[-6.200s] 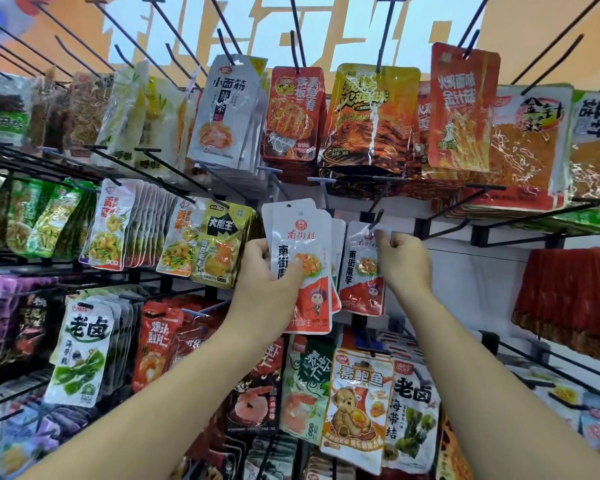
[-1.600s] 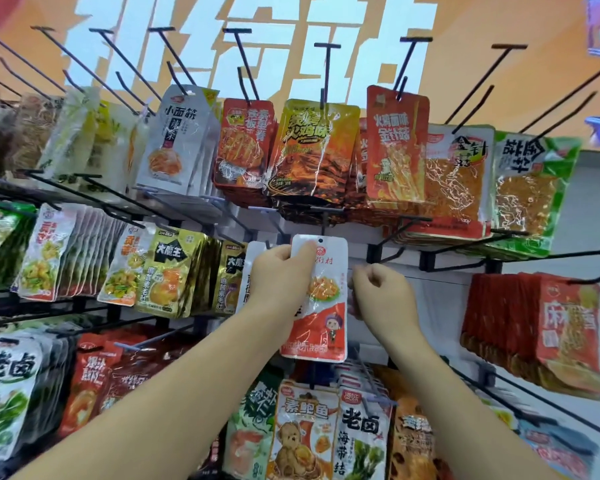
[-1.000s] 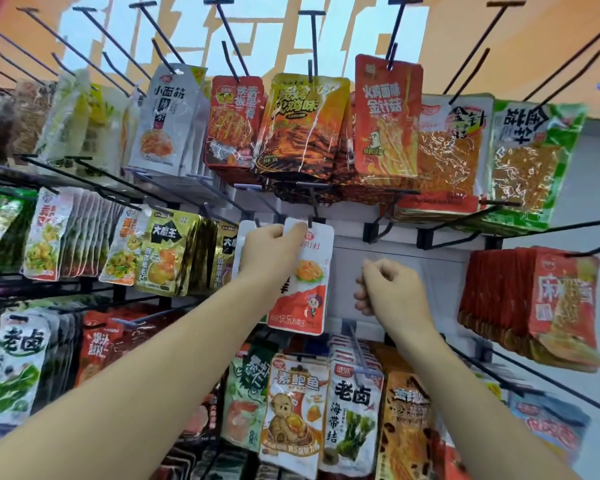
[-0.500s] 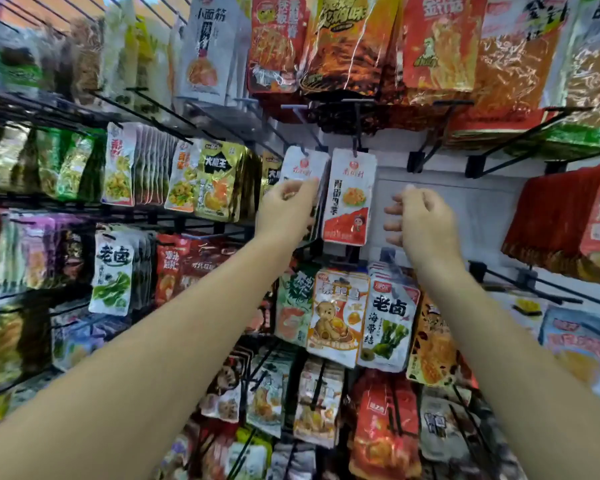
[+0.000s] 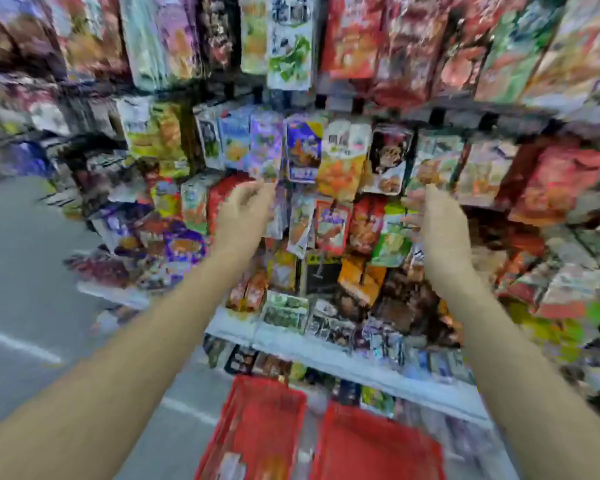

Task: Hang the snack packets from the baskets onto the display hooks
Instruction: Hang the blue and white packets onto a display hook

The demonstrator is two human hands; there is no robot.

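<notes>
Nearest to us, at the bottom edge of the view, two red baskets stand side by side on the floor: the left basket and the right basket. The picture is heavily blurred. A pale shape in the left basket may be a snack packet, but we cannot confirm this.

Above the baskets, both forearms reach forward. The left hand shows loosely curled fingers, and we see no packet in it. The right hand is relaxed, its fingers spread slightly, and it also holds nothing. Both hands hover in front of the display and are well apart from each other.

Beyond the hands, a white shelf ledge carries loose goods. Above it, rows of hanging packets fill the display. Individual hooks are too blurred to make out.

We judge the step in hand to be the interval between two hangings, with the view tipped down toward the baskets. The next move calls for:
1. lowering one hand into a basket;
2. pinching a packet by its top edge, leaving the hanging hole free;
3. locating the hook that carries the matching product.
</notes>
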